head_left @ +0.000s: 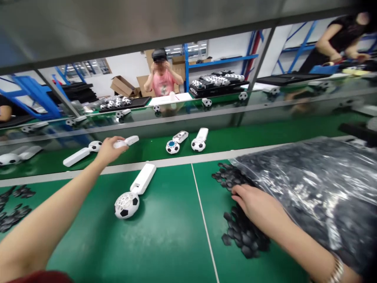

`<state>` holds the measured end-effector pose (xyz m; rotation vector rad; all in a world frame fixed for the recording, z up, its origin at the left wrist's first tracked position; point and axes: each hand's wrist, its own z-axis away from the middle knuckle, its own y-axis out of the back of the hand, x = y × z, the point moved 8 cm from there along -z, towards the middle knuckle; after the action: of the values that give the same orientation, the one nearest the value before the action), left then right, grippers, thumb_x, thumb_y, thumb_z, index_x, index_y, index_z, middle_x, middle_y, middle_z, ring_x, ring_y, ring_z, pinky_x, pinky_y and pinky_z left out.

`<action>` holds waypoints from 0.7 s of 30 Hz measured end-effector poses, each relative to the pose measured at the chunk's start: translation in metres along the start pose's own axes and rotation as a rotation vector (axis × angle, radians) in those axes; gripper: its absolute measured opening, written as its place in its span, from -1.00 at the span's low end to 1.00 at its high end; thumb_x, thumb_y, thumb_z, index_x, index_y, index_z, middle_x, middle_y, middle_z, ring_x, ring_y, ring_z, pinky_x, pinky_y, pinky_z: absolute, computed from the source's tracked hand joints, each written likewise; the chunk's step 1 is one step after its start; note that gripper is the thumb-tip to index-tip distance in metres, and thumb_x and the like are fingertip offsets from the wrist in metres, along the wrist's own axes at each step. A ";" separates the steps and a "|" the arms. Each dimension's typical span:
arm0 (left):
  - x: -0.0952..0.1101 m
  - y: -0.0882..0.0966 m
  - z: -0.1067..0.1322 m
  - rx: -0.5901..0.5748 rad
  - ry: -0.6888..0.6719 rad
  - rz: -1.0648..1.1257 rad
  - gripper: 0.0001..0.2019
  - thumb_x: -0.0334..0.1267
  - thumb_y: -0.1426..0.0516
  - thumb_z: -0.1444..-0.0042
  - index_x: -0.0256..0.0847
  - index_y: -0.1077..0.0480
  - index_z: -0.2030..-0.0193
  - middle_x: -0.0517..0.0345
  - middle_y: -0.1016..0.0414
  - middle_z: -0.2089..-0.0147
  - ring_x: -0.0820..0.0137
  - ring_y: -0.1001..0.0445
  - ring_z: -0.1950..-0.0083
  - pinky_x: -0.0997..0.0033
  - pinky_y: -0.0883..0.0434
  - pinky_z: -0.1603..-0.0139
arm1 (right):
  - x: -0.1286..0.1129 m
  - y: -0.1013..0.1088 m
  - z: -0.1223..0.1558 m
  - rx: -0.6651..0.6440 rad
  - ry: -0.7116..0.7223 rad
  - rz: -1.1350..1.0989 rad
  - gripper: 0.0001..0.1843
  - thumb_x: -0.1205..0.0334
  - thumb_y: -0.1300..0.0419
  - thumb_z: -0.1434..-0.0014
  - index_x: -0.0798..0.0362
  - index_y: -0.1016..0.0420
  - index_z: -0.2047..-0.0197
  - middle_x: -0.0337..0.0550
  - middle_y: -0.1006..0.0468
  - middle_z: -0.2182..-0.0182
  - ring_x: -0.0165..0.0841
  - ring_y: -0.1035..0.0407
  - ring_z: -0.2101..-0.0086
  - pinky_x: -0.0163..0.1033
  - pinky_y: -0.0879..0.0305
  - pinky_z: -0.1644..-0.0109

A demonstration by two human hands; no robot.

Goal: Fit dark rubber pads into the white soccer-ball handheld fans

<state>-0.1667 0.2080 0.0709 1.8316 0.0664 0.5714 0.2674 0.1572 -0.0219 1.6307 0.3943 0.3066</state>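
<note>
- The white ball-headed device (131, 140) is in the left hand (109, 152), whose fingers close around its round end over the green belt (265, 133); its handle points right.
- A second device (143, 180) lies on the green tabletop (171, 224) between the hands, nearer the left one.
- The right hand (256, 204) has its fingertips at the black pieces (246, 237); whether it grips one, I cannot tell.
- Just beside that hand, a clear plastic bag (326, 181) holds many more such pieces.
- Beyond the belt, a black tray (143, 103) bears several football-patterned items (118, 102); a cardboard box (125, 84) stands open behind.
</note>
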 end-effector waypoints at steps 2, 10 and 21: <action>0.027 0.018 0.030 0.012 -0.151 -0.007 -0.63 -0.04 -0.12 0.03 -0.09 -0.33 0.07 0.16 -0.25 0.10 0.17 -0.26 -0.05 0.21 -0.19 -0.13 | -0.004 0.004 0.000 -0.038 -0.008 -0.014 -0.84 0.32 -0.03 -0.18 0.05 -0.44 0.28 -0.13 -0.51 0.36 -0.30 -0.44 0.34 -0.27 -0.26 0.33; 0.132 0.009 0.210 0.003 -0.811 -0.188 -0.74 -0.11 -0.06 -0.07 -0.03 -0.32 0.08 0.04 -0.28 0.01 0.12 -0.34 0.05 0.19 -0.37 0.19 | -0.016 0.013 0.006 -0.080 0.016 -0.017 -0.90 0.21 -0.07 -0.19 0.00 -0.38 0.29 -0.18 -0.53 0.35 -0.30 -0.43 0.35 -0.31 -0.16 0.39; 0.139 -0.063 0.272 -0.547 -0.826 -0.179 -0.24 -0.60 0.00 0.13 0.07 -0.01 -0.23 -0.01 -0.06 -0.19 0.28 -0.41 0.09 0.37 -0.42 0.25 | -0.018 0.006 0.004 -0.158 0.148 -0.308 -0.81 0.33 -0.19 -0.07 0.09 -0.52 0.20 -0.13 -0.57 0.30 -0.33 -0.43 0.29 -0.31 -0.28 0.18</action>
<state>0.0826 0.0345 0.0008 1.3790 -0.4367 -0.3020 0.2537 0.1456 -0.0162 1.3735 0.7076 0.2191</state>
